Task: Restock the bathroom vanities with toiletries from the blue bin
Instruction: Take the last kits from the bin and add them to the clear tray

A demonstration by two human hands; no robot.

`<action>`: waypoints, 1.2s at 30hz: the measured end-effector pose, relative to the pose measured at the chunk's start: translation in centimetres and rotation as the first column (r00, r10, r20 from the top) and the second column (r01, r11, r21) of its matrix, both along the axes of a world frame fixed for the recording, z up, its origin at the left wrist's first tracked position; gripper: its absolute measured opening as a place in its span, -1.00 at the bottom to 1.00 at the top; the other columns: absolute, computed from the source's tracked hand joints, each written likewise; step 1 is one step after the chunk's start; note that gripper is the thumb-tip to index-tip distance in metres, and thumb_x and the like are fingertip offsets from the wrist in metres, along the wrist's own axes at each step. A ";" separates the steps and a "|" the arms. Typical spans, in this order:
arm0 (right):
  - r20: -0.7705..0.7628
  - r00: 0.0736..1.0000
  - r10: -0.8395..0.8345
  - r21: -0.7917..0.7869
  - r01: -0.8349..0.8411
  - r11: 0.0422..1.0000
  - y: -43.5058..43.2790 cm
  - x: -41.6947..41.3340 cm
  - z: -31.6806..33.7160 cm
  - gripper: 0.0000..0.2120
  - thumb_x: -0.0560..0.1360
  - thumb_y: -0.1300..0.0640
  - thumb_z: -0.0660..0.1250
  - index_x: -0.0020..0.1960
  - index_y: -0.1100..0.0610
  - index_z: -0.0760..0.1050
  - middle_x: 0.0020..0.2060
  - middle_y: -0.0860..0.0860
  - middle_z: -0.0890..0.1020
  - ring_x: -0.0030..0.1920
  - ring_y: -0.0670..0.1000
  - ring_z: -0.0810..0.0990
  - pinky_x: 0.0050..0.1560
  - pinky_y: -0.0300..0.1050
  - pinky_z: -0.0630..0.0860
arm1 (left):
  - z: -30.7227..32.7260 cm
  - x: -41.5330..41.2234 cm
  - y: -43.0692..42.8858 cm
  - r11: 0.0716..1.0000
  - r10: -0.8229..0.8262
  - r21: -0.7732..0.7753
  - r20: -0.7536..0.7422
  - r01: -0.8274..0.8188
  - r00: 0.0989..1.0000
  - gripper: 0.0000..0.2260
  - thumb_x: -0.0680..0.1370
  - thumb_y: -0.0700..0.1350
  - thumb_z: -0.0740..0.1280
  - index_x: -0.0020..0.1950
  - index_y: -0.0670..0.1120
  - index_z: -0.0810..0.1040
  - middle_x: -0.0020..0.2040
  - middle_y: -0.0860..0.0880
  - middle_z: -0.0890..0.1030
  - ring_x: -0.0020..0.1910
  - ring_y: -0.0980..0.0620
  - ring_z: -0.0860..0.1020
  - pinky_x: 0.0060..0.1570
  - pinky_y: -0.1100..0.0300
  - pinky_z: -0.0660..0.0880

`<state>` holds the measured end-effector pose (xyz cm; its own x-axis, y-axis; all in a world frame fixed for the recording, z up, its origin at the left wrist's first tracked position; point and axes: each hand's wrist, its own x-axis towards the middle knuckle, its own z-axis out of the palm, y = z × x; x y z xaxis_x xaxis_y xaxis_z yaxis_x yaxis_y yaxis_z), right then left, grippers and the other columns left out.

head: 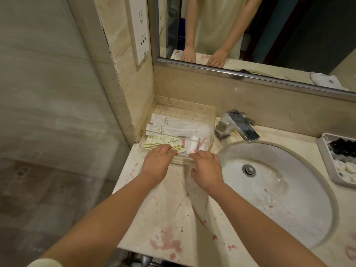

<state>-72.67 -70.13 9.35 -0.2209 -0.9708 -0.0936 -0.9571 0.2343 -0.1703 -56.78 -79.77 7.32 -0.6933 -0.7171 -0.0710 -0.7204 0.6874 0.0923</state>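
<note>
Forearms reach out bare over the stained cream marble tabletop (154, 218). At the corner beside the wall, the left hand (156, 164) lies with fingers stretched on a cream sachet with gold stripes (178, 148), in the near compartment of the clear acrylic tray (212, 120). Just beside it, the right hand (207, 170) has its fingers over the tray's near wall and its thumb spread; whether it grips anything I cannot tell. Behind a divider, long white wrapped toiletries (179, 126) lie across the tray. To the right, a chrome faucet (236, 127) stands over the oval white basin (279, 199). A grey plastic tray (323, 157) of small dark and white items sits at the far right. Beyond, the steel-framed mirror (269, 26) reflects both hands.
</note>
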 end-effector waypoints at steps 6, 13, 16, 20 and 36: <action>-0.092 0.994 -0.050 -0.101 0.041 0.994 -1.3 -0.2 -0.2 -0.56 0.42 0.18 0.32 0.29 0.00 0.40 0.22 -0.03 0.41 0.28 0.06 0.33 0.29 -0.09 0.18 | 0.3 -0.2 -1.3 0.995 -0.043 -0.086 -0.003 0.042 0.999 -0.55 0.51 -0.22 0.29 0.36 0.11 0.42 0.27 0.06 0.42 0.25 -0.01 0.37 0.17 0.15 0.27; -0.115 0.992 -0.050 -0.016 0.049 0.999 -3.4 -0.8 0.1 -0.27 0.49 0.09 0.33 0.55 0.02 0.04 0.51 -0.01 0.14 0.54 0.04 0.02 0.51 0.16 -0.19 | 0.9 -0.3 -3.2 0.990 0.008 -0.139 -0.063 -0.016 0.998 -0.49 0.51 -0.18 0.30 0.45 0.03 0.29 0.38 0.00 0.34 0.38 -0.04 0.27 0.30 0.14 0.18; -0.152 0.987 -0.049 0.018 0.052 0.998 -4.2 -1.5 0.0 -0.32 0.50 0.10 0.31 0.53 0.04 0.10 0.48 -0.01 0.21 0.51 0.03 0.11 0.51 0.19 -0.23 | 1.0 -0.7 -4.3 0.992 0.004 -0.129 -0.042 -0.010 0.999 -0.42 0.54 -0.07 0.31 0.52 -0.01 0.18 0.49 -0.03 0.22 0.48 -0.05 0.16 0.43 0.10 0.08; -0.168 0.985 -0.035 0.000 0.036 0.999 -4.8 -2.3 -0.1 -0.46 0.47 0.21 0.28 0.43 0.03 0.28 0.35 -0.04 0.37 0.39 0.05 0.30 0.51 0.19 -0.19 | 0.8 -1.4 -5.4 0.993 0.004 -0.117 -0.017 -0.006 1.000 -0.38 0.53 0.05 0.34 0.53 -0.01 0.18 0.46 -0.01 0.28 0.46 -0.02 0.22 0.44 0.10 0.07; -0.190 0.978 -0.085 -0.215 0.043 0.976 -6.6 -2.9 -0.7 -0.64 0.22 0.42 0.37 -0.05 0.12 0.58 -0.15 0.02 0.56 -0.15 0.11 0.52 -0.18 -0.06 0.40 | 0.5 -3.0 -6.8 0.986 0.072 -0.140 -0.142 -0.092 0.987 -0.64 0.48 -0.05 0.41 0.27 0.03 0.49 0.06 0.00 0.47 0.12 -0.04 0.44 0.23 0.12 0.23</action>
